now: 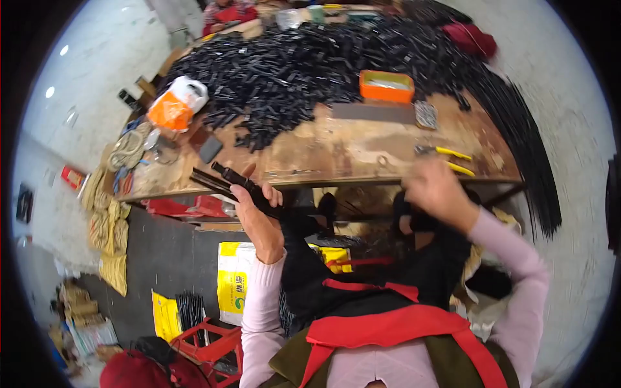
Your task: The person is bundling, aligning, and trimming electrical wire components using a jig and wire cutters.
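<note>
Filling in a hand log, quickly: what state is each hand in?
Left hand: closed around slim black rod-like pieces.
Right hand: blurred, near the yellow-handled pliers; open, closed or holding something cannot be told.

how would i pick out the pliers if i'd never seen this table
Find the wooden table with the big heap of black pieces. Toward its near right corner, look just beyond the right hand. There lie the pliers, whose two spread yellow handles set them apart from the orange box nearby.
</note>
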Demonstrator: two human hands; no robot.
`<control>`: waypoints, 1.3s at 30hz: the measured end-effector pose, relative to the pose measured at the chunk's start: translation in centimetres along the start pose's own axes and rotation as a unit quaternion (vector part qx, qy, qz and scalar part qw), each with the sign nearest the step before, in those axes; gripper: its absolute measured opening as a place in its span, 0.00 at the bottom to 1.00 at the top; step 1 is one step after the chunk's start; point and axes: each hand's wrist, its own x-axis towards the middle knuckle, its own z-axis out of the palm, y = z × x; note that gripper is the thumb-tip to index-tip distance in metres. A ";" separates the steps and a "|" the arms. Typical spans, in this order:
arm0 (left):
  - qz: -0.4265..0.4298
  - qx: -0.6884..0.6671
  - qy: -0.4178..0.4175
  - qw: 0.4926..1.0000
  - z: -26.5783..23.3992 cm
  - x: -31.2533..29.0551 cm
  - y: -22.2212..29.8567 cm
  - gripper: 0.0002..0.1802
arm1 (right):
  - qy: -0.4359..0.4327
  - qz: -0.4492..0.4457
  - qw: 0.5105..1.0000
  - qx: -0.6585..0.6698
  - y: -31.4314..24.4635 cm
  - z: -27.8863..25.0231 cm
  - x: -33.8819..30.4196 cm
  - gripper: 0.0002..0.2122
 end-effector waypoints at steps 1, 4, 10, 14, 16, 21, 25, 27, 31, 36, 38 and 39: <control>0.004 -0.073 0.043 0.996 -1.4 -0.6 0.0 0.29 | -0.053 -0.059 0.993 0.089 -4.4 -1.1 0.7 0.08; 0.013 -0.217 0.089 0.972 0.2 -0.6 -0.1 0.29 | -0.179 0.018 0.847 0.500 -12.1 0.9 -3.3 0.12; -0.172 -0.383 0.166 0.892 -1.1 -4.2 -7.5 0.33 | 0.145 0.422 0.572 0.688 -11.7 -0.5 -2.9 0.19; -0.344 -0.492 0.183 0.779 -1.3 -4.9 -17.0 0.40 | 0.328 0.469 0.591 0.569 -6.9 -5.0 -5.8 0.16; -0.442 -0.550 0.181 0.685 -3.0 -3.9 -21.1 0.44 | 0.349 0.468 0.615 0.529 -5.4 -8.1 -5.9 0.17; -0.630 -0.467 -0.005 0.621 -5.1 -14.5 -25.5 0.47 | 0.229 0.471 0.685 0.506 -8.8 -9.6 -4.7 0.21; -0.548 -0.161 -0.123 0.811 -5.8 -18.1 -21.6 0.34 | 0.074 0.461 0.703 0.536 -15.5 0.5 -5.8 0.17; -0.409 0.024 -0.060 0.910 1.2 -17.4 -14.8 0.19 | 0.074 0.469 0.670 0.572 -15.9 3.0 -6.3 0.16; -0.154 0.104 -0.255 0.949 6.5 -12.2 -10.3 0.20 | 0.148 0.380 0.630 0.660 -12.5 1.0 -2.4 0.15; -0.160 0.137 -0.201 0.957 10.2 -10.1 -7.1 0.18 | 0.105 0.397 0.593 0.692 -8.2 -1.7 -1.8 0.16; -0.129 0.143 -0.197 0.961 10.9 -10.1 -7.7 0.17 | 0.118 0.398 0.596 0.688 -7.4 -1.6 -1.7 0.17; -0.098 0.153 -0.182 0.966 11.0 -10.5 -7.7 0.16 | 0.123 0.395 0.595 0.689 -7.4 -1.7 -1.7 0.19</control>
